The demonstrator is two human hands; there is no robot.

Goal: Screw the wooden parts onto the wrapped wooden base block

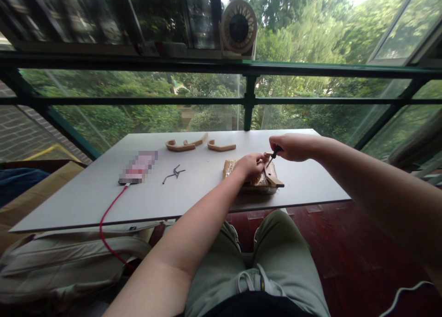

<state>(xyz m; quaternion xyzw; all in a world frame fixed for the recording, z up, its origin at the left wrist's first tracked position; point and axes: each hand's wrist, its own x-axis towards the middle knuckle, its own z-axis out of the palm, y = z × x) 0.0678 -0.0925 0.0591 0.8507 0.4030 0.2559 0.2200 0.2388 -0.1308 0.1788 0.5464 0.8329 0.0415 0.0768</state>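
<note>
I am looking at a smooth, matt, pale table [86, 188]. Bare light wood is showing in the block [272, 176] and the curved pieces [221, 146], matt and unpainted. The tool [274, 153] is showing a black, plastic-looking handle. The small bent keys [174, 173] are looking like dull metal. The cable [108, 211] is looking like smooth red plastic. The bag [69, 257] is showing beige cloth, and the floor [345, 243] is shining glossy dark red.

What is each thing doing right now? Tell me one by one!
left hand: holding the wooden assembly
right hand: shut on the black-handled tool
wooden assembly: flat on the table, held
curved wooden pieces: lying loose, untouched
metal keys: lying loose, untouched
red cable: hanging over the table edge
</note>
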